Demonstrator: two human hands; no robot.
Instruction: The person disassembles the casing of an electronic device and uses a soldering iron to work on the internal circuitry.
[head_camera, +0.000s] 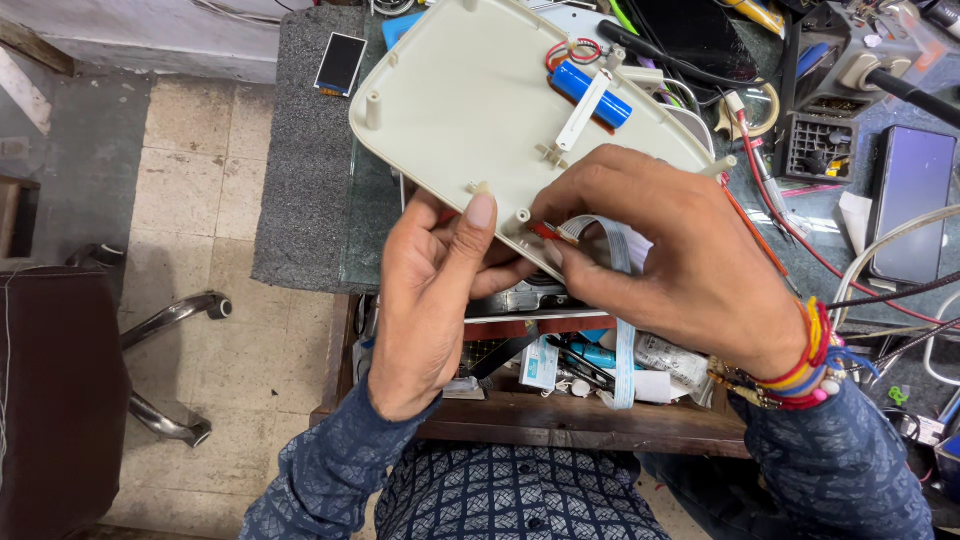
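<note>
At far left of the frame, a chair leg (170, 318) on tiles. Centre, the left hand (430, 300) clamps thumb and fingers on the lower edge of the cream plastic shell (470, 100), held up mid-frame. It's already opened up: blue battery cell (592, 93) exposed, wires loose. Right, the right hand (680, 260) pinches the flat ribbon cable (612, 240), not yet seated by the look of it.

Bright, even overhead light, soft shadows under both hands, sharp focus, slight wide-angle stretch at the edges.
</note>
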